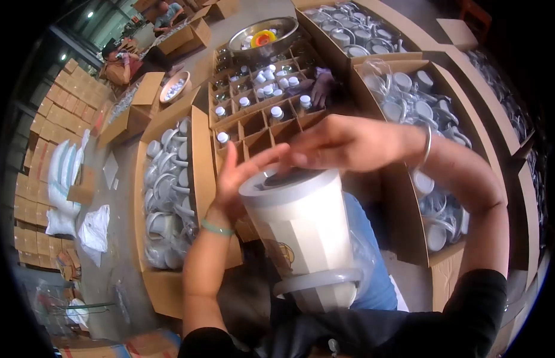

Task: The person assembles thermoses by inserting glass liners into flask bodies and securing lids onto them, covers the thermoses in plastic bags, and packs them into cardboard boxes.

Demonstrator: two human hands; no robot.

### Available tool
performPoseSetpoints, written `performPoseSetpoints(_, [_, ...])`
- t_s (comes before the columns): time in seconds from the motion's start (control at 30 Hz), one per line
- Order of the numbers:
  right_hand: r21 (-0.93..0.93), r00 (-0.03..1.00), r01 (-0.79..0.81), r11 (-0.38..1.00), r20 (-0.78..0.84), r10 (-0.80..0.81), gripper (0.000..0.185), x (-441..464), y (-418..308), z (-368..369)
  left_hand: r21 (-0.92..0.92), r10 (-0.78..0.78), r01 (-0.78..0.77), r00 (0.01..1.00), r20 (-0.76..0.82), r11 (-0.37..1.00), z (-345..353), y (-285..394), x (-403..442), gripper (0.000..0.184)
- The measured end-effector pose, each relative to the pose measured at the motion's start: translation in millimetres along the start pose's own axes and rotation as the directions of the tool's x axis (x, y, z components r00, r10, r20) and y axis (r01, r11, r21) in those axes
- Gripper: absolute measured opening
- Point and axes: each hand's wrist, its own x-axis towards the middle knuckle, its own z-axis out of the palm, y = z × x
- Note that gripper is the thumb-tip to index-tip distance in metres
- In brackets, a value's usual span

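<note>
A large white cup-like container [307, 221] with a grey rim, a round brown logo and a grey hoop handle stands tilted over my lap, in front of my body. My left hand [232, 185], wearing a pale green bangle, is at the left of its rim with thumb and index finger stretched apart. Over the dark mouth of the container, my right hand [343, 143] reaches in from the right with bent fingers smeared by motion. A silvery bangle circles that wrist. Whether the right fingers hold anything is hidden.
Ahead stands a divided carton [253, 128] with white-capped bottles, with a metal bowl [264, 37] behind it. A dark glove [320, 88] lies at its right side. Cartons of grey-lidded containers [167, 179] flank me on both sides. Another person [119, 65] sits far left.
</note>
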Motion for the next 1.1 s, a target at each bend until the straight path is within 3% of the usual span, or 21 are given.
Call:
performPoseSetpoints(0.03, [-0.063, 0.982, 0.167, 0.984, 0.098, -0.160, 0.026, 6, 10, -10, 0.147, 0.062, -0.044, 0.991, -0.119, 0.988, -1, -10, 1, 0.071])
performPoseSetpoints(0.1, [-0.037, 0.983, 0.071, 0.997, 0.174, -0.064, 0.027, 11, 17, -19, 0.283, 0.100, -0.017, 0.955, -0.280, 0.959, 18, -25, 10, 0.061])
performPoseSetpoints(0.17, [0.001, 0.975, -0.001, 1.000, 0.221, 0.001, 0.028, 16, 13, -20, 0.229, 0.124, -0.057, 0.949, -0.289, 0.972, 22, -32, 10, 0.059])
performPoseSetpoints(0.23, [-0.152, 0.916, -0.021, 0.988, 0.393, 0.080, 0.029, 26, 5, -20, 0.104, 0.122, -0.100, 0.966, -0.228, 0.989, 30, -31, 2, 0.057])
performPoseSetpoints(0.27, [-0.242, 0.894, 0.005, 0.970, 0.435, 0.104, 0.031, 28, -7, -21, 0.423, 0.239, -0.128, 0.946, -0.220, 0.897, 40, -29, -5, 0.058])
performPoseSetpoints(0.33, [-0.257, 0.874, 0.065, 0.964, 0.481, 0.069, 0.034, 31, -25, -18, 0.424, 0.313, -0.200, 0.925, -0.215, 0.883, 37, -39, -10, 0.050])
performPoseSetpoints(0.4, [-0.286, 0.886, 0.099, 0.953, 0.461, 0.046, 0.035, 29, -51, -7, 0.622, 0.442, -0.303, 0.894, -0.078, 0.723, 47, -37, -24, 0.048])
performPoseSetpoints(0.43, [-0.337, 0.864, 0.248, 0.908, 0.501, -0.050, 0.032, 32, -62, -3, 0.760, 0.526, -0.344, 0.851, 0.003, 0.551, 52, -37, -31, 0.048])
performPoseSetpoints(0.47, [-0.367, 0.832, 0.385, 0.847, 0.535, -0.147, 0.030, 32, -73, 3, 0.932, 0.590, -0.299, 0.797, 0.127, 0.203, 56, -39, -38, 0.048])
performPoseSetpoints(0.5, [-0.414, 0.846, 0.394, 0.821, 0.512, -0.148, 0.029, 28, -80, 9, 0.837, 0.668, -0.485, 0.714, 0.210, 0.254, 57, -43, -37, 0.048])
performPoseSetpoints(0.57, [-0.413, 0.829, 0.403, 0.817, 0.543, -0.135, 0.031, 31, -101, 17, 0.758, 0.524, -0.465, 0.830, 0.193, 0.458, 70, -42, -44, 0.049])
performPoseSetpoints(0.67, [-0.526, 0.873, 0.416, 0.742, 0.460, -0.163, 0.023, 20, -127, 45, 0.743, 0.635, -0.664, 0.611, 0.472, 0.086, 78, -46, -49, 0.042])
performPoseSetpoints(0.7, [-0.650, 0.949, 0.176, 0.739, 0.312, 0.049, 0.022, 14, -139, 57, 0.748, 0.606, -0.518, 0.770, 0.197, 0.415, 87, -46, -59, 0.043])
performPoseSetpoints(0.73, [-0.725, 0.958, -0.081, 0.684, 0.133, 0.255, 0.023, 8, -147, 71, 0.689, 0.550, -0.408, 0.835, 0.018, 0.599, 87, -53, -58, 0.045])
performPoseSetpoints(0.77, [-0.879, 0.931, -0.116, 0.463, 0.066, 0.360, 0.035, 5, -149, 82, 0.575, 0.471, -0.304, 0.867, -0.163, 0.759, 88, -60, -57, 0.047])
performPoseSetpoints(0.8, [-0.938, 0.891, -0.182, 0.296, -0.030, 0.453, 0.040, 2, -143, 96, 0.639, 0.540, -0.308, 0.818, -0.201, 0.704, 97, -61, -57, 0.048])
performPoseSetpoints(0.9, [-0.964, 0.859, 0.064, 0.258, 0.184, 0.477, 0.033, -3, -125, 84, 0.718, 0.557, -0.261, 0.804, -0.209, 0.645, 116, -63, -62, 0.049])
performPoseSetpoints(0.93, [-0.875, 0.785, -0.227, 0.428, 0.096, 0.612, 0.023, 5, -147, 87, 0.716, 0.556, -0.260, 0.804, -0.211, 0.648, 115, -62, -64, 0.049])
performPoseSetpoints(1.0, [-0.828, 0.947, -0.004, 0.561, 0.176, 0.267, 0.013, -6, -163, 79, 0.681, 0.540, -0.347, 0.838, -0.084, 0.645, 113, -58, -69, 0.055])
performPoseSetpoints(1.03, [-0.828, 0.947, -0.002, 0.561, 0.179, 0.268, 0.013, -9, -167, 80, 0.609, 0.521, -0.391, 0.853, -0.043, 0.690, 113, -58, -76, 0.057])
performPoseSetpoints(1.1, [-0.570, 0.955, 0.052, 0.820, 0.267, 0.126, 0.020, -11, -172, 84, 0.530, 0.463, -0.410, 0.886, 0.037, 0.742, 117, -53, -89, 0.061])
